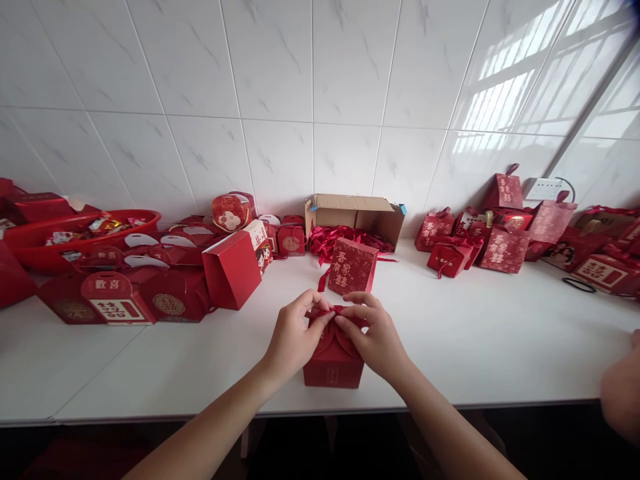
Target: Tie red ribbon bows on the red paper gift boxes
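Close to the table's front edge stands a small red gift box [334, 372], upright, with curved flaps folded together on top. My left hand [299, 328] pinches a red ribbon [338, 309] at the box's top between thumb and fingers. From the other side my right hand [375, 331] pinches the same ribbon, its thumb tip close to the left one. My fingers cover most of the ribbon, so its knot or loop cannot be made out. Just behind the box, a red box with gold characters [351, 265] leans slightly.
An open cardboard carton [357, 203] of red ribbons [320, 241] stands at the wall. Several red boxes [177, 293] and a red basin [30, 252] of sweets are at left. More ribboned boxes [504, 250] are at right. Another person's hand [621, 390] shows at the right edge.
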`<state>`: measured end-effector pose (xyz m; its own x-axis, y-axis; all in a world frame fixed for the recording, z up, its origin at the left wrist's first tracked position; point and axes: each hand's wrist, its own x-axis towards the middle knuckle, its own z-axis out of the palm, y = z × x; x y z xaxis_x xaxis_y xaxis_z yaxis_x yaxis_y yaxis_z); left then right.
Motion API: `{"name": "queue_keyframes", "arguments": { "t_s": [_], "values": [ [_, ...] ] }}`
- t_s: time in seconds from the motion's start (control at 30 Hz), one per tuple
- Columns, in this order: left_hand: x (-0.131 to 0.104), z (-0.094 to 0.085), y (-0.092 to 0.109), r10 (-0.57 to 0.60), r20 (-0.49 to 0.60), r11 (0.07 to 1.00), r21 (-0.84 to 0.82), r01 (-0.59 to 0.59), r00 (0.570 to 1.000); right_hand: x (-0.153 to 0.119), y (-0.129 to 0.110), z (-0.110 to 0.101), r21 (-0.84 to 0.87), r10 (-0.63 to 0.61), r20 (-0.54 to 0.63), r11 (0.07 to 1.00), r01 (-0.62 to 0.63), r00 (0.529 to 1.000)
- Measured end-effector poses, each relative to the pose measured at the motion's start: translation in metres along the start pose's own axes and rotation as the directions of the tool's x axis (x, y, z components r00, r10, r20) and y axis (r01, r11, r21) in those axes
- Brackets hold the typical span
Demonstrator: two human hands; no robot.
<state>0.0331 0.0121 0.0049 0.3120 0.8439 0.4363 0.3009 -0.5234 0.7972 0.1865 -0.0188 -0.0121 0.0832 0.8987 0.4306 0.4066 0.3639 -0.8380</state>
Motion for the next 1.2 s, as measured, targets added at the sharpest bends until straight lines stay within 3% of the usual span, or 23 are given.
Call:
{"name": "queue_keyframes", "arguments": {
  "t_s": [0.1, 0.2, 0.3, 0.4, 0.5, 0.63, 0.8, 0.97, 1.07, 1.2],
  "values": [
    [0.0, 0.004, -0.001, -0.009, -0.025, 1.0, -0.021, 0.008, 1.0, 0.003, -0.002, 0.0, 0.153, 0.098, 0.123, 0.981, -0.116, 0.988],
    [0.003, 0.01, -0.005, -0.041, -0.011, 0.993, -0.108, 0.039, 0.999, 0.004, -0.002, 0.002, 0.296, 0.114, 0.204, 0.939, -0.173, 0.972],
    [0.007, 0.013, -0.011, -0.05, -0.062, 0.984, -0.173, 0.039, 0.997, 0.002, -0.001, 0.007, 0.38, 0.145, 0.174, 0.902, -0.203, 0.974],
    [0.005, 0.01, -0.014, -0.031, -0.175, 0.998, -0.066, 0.019, 0.984, 0.0, 0.001, 0.01, 0.39, 0.206, 0.095, 0.892, -0.227, 0.974],
    [-0.002, 0.003, -0.013, 0.007, -0.11, 0.997, 0.082, 0.002, 0.994, -0.002, 0.002, 0.011, 0.38, 0.235, 0.062, 0.893, -0.24, 0.97],
    [-0.007, -0.002, -0.014, -0.048, -0.04, 0.995, 0.08, 0.051, 0.998, -0.008, -0.001, 0.009, 0.394, 0.218, 0.089, 0.888, -0.236, 0.972],
    [0.0, -0.007, -0.014, -0.07, 0.02, 0.997, 0.046, 0.069, 0.997, -0.017, -0.005, -0.005, 0.137, 0.133, 0.099, 0.98, -0.146, 0.986],
    [0.003, -0.017, -0.001, -0.032, 0.193, 0.999, 0.029, 0.027, 0.981, -0.022, -0.008, -0.025, -0.164, -0.035, 0.123, 0.985, 0.055, 0.992],
    [0.003, -0.022, 0.007, -0.002, 0.232, 0.994, 0.109, -0.024, 0.973, -0.025, -0.018, -0.034, -0.253, -0.066, 0.14, 0.962, 0.1, 0.988],
    [0.003, -0.028, 0.01, 0.01, 0.288, 0.96, 0.265, -0.09, 0.958, -0.023, -0.039, -0.046, -0.266, -0.049, 0.258, 0.957, 0.119, 0.965]
  ]
}}
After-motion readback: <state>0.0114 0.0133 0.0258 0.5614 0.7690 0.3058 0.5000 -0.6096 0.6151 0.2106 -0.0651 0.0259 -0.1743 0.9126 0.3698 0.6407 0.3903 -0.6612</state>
